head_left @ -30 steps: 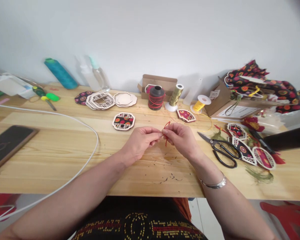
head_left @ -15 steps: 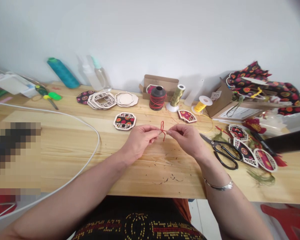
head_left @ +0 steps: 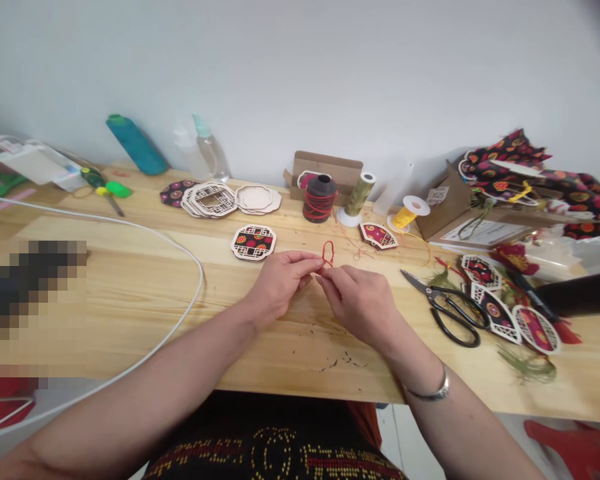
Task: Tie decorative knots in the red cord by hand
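Observation:
A short red cord (head_left: 329,249) stands up in a small loop between my fingertips, above the middle of the wooden table. My left hand (head_left: 282,280) pinches the cord between thumb and forefinger. From the other side my right hand (head_left: 361,297), fingers closed, grips the cord's lower part, and its fingertips nearly touch those of my left hand. The cord's lower end is hidden by the fingers. Just beyond my left hand lies an octagonal patterned piece (head_left: 253,243) with a pale lattice frame.
Black-handled scissors (head_left: 450,303) lie right of my right hand, near several framed pieces. Behind stand a red cord spool (head_left: 319,200), a gold spool (head_left: 361,197) and a yellow spool (head_left: 409,213). A white cable (head_left: 198,293) curves across the left side.
My right hand has moved left and turned over toward my left hand. The red loop has opened wider, and the cord's lower end has gone out of sight behind the fingers.

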Demonstrator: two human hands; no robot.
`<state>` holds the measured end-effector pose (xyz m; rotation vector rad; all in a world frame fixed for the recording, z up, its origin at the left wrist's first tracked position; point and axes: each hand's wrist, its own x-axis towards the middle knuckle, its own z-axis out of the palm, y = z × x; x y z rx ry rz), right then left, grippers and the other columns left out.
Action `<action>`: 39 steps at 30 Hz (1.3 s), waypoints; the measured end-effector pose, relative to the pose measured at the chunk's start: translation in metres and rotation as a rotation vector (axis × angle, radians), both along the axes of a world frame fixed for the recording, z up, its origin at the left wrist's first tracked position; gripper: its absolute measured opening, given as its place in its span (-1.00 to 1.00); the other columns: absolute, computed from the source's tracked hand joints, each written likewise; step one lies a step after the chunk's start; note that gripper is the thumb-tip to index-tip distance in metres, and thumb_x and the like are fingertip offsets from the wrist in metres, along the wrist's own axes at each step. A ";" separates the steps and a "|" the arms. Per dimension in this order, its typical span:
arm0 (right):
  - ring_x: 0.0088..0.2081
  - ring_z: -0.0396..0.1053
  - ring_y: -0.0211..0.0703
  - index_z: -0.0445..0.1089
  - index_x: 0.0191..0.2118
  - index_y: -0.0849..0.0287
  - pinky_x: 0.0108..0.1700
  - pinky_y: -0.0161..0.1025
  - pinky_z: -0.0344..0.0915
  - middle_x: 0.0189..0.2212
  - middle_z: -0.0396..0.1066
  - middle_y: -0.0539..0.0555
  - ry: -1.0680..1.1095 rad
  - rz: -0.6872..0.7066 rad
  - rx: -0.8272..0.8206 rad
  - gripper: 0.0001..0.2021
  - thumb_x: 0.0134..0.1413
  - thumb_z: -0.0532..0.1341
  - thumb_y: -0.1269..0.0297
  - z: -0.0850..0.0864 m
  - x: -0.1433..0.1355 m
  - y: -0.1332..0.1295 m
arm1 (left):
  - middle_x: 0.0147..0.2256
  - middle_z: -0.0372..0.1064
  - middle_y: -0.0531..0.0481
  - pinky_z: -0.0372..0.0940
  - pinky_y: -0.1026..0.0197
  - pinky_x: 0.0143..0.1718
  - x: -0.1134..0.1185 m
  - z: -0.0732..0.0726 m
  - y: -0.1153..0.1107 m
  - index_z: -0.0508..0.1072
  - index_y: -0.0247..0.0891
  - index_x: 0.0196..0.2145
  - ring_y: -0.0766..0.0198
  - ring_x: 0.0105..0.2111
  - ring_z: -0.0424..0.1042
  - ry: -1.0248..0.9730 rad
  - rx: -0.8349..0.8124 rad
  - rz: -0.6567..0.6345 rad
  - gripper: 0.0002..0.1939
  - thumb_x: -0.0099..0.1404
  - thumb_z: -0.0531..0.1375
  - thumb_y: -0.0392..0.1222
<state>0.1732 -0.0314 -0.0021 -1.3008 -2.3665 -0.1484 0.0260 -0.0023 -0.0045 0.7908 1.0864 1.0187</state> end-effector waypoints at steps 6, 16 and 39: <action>-0.57 0.23 -0.22 0.38 -0.39 0.24 -0.55 -0.21 -0.06 -0.57 0.36 0.10 -0.269 0.098 0.158 -0.71 0.18 -0.06 0.53 -0.001 -0.005 -0.002 | -0.49 0.48 -0.07 0.02 0.38 -0.62 -0.001 -0.001 0.002 0.53 -0.35 -0.51 0.48 -0.60 0.24 -0.118 -0.135 -0.023 -0.90 -0.08 0.33 -0.30; -0.34 0.35 -0.20 0.39 -0.48 0.20 -0.26 -0.24 0.28 -0.41 0.44 0.12 0.568 0.124 -0.037 -0.78 0.15 0.12 0.34 0.015 0.003 0.000 | -0.62 0.32 0.04 -0.22 0.37 -0.68 -0.002 0.001 0.004 0.51 -0.38 -0.54 0.57 -0.70 -0.01 -0.164 -0.154 -0.048 -0.90 -0.09 0.34 -0.32; -0.63 0.09 -0.41 0.48 -0.47 0.26 -0.58 -0.35 0.03 -0.65 0.32 -0.04 1.275 -0.156 -0.905 -0.81 -0.20 0.35 0.21 0.001 0.001 0.021 | -0.59 0.34 0.09 -0.10 0.33 -0.64 0.002 -0.001 -0.004 0.55 -0.32 -0.47 0.53 -0.68 0.05 0.053 0.003 -0.135 -0.89 0.01 0.30 -0.22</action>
